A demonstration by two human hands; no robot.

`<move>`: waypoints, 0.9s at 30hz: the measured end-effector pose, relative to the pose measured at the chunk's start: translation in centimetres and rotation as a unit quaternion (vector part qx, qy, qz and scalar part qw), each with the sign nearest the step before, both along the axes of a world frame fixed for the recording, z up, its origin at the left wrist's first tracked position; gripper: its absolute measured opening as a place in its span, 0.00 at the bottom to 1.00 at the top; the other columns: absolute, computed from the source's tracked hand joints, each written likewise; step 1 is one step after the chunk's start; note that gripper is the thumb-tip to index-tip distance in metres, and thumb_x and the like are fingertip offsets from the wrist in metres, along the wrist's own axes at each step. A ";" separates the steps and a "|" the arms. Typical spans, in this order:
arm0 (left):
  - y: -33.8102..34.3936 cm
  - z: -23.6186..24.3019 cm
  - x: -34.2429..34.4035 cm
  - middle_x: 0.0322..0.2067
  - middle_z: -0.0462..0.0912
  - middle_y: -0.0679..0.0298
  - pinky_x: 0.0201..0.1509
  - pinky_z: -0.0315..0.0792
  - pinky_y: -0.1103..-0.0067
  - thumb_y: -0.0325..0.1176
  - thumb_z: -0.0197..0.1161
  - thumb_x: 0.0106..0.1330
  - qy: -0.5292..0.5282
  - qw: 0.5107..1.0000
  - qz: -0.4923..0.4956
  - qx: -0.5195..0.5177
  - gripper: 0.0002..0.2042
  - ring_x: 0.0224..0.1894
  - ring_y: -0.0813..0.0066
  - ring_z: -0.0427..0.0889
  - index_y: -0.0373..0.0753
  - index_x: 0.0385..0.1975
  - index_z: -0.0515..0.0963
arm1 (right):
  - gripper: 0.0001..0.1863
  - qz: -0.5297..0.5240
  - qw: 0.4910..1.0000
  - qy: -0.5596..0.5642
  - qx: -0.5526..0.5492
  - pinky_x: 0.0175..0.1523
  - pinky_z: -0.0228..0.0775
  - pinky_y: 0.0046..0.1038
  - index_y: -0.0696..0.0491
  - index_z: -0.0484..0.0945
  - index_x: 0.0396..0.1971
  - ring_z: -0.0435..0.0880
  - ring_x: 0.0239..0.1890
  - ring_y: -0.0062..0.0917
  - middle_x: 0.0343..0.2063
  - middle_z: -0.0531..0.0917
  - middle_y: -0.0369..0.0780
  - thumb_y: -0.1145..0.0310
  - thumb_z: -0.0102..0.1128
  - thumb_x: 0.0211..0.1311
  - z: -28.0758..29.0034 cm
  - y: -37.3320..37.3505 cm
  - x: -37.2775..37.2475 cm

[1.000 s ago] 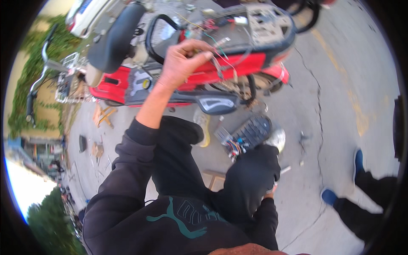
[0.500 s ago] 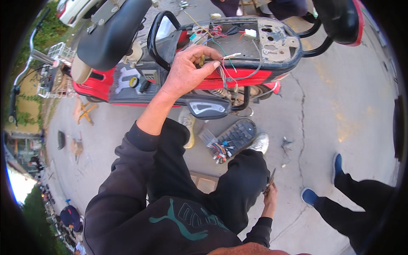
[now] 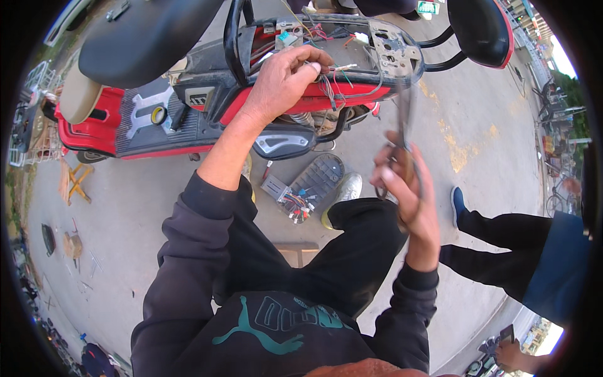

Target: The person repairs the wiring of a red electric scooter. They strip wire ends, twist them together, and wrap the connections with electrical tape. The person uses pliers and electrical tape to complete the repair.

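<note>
My left hand (image 3: 281,83) is closed in a pinch on thin wires (image 3: 328,88) at the near side of a red electric scooter (image 3: 248,108). A pale wire end pokes out to the right of my fingertips, and other strands droop below them. Raised to the right, my right hand (image 3: 408,188) grips a pair of scissors (image 3: 402,135), blades pointing up and away; they are smeared by motion and apart from the wires. Under the removed seat, the scooter's open compartment (image 3: 326,47) shows coloured wires and white connectors.
On the ground below the scooter, a grey controller box (image 3: 276,188) with many coloured plugs lies against a black ribbed tray (image 3: 323,177). A roll of tape (image 3: 159,115) rests on the footboard. Someone in blue shoes (image 3: 458,204) stands at the right.
My right hand has come up from beside my knee with the scissors, toward the scooter's rear. My left hand keeps its pinch on the wires. The whole view has shifted.
</note>
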State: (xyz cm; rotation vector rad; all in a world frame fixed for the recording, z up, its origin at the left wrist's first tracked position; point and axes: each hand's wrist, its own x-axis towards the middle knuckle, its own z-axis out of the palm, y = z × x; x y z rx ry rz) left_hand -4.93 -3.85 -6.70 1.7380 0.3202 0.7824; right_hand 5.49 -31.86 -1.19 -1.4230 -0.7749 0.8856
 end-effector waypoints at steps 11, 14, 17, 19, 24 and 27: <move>-1.3 1.6 -0.1 0.26 0.78 0.74 0.33 0.63 0.85 0.37 0.69 0.67 0.069 0.986 0.090 0.120 0.12 0.28 0.89 0.68 0.34 0.41 0.85 | 0.21 -0.044 0.998 -0.038 -0.010 0.28 0.62 0.20 0.62 0.72 0.55 0.72 0.23 0.17 0.23 0.73 0.34 0.62 0.59 0.70 -2.8 6.7 -1.8; -1.4 1.6 0.0 0.26 0.79 0.74 0.32 0.62 0.85 0.36 0.69 0.67 0.069 0.990 0.083 0.088 0.11 0.27 0.89 0.66 0.35 0.42 0.86 | 0.22 -0.017 1.000 -0.019 0.002 0.31 0.63 0.22 0.63 0.72 0.56 0.73 0.26 0.18 0.24 0.74 0.35 0.62 0.57 0.70 -4.0 5.8 -2.0; -1.5 1.4 0.2 0.26 0.79 0.75 0.31 0.60 0.85 0.35 0.70 0.66 0.056 0.993 0.094 0.053 0.10 0.27 0.89 0.65 0.36 0.41 0.87 | 0.24 0.008 1.000 -0.016 -0.024 0.36 0.64 0.24 0.63 0.71 0.58 0.73 0.29 0.19 0.25 0.74 0.36 0.61 0.54 0.70 -4.1 5.3 -2.1; -1.6 1.7 0.2 0.26 0.79 0.75 0.30 0.58 0.84 0.35 0.71 0.65 0.072 0.989 0.106 0.072 0.10 0.26 0.89 0.64 0.36 0.41 0.87 | 0.24 0.009 0.998 -0.038 -0.056 0.37 0.64 0.24 0.63 0.71 0.58 0.73 0.29 0.19 0.25 0.74 0.36 0.61 0.54 0.71 -4.1 5.2 -2.1; -1.9 1.9 0.3 0.25 0.78 0.75 0.29 0.56 0.83 0.34 0.73 0.63 0.075 0.987 0.116 0.087 0.09 0.26 0.89 0.62 0.37 0.39 0.88 | 0.24 0.021 0.995 -0.085 -0.057 0.35 0.63 0.22 0.62 0.72 0.58 0.71 0.28 0.17 0.24 0.72 0.33 0.60 0.56 0.70 -4.2 6.0 -1.9; -1.8 1.6 0.2 0.25 0.78 0.75 0.29 0.56 0.83 0.33 0.74 0.62 0.060 0.986 0.109 0.115 0.09 0.26 0.89 0.63 0.37 0.39 0.89 | 0.24 0.019 0.995 -0.082 -0.058 0.34 0.63 0.21 0.61 0.72 0.58 0.71 0.27 0.16 0.24 0.72 0.32 0.60 0.56 0.70 -4.2 6.6 -2.4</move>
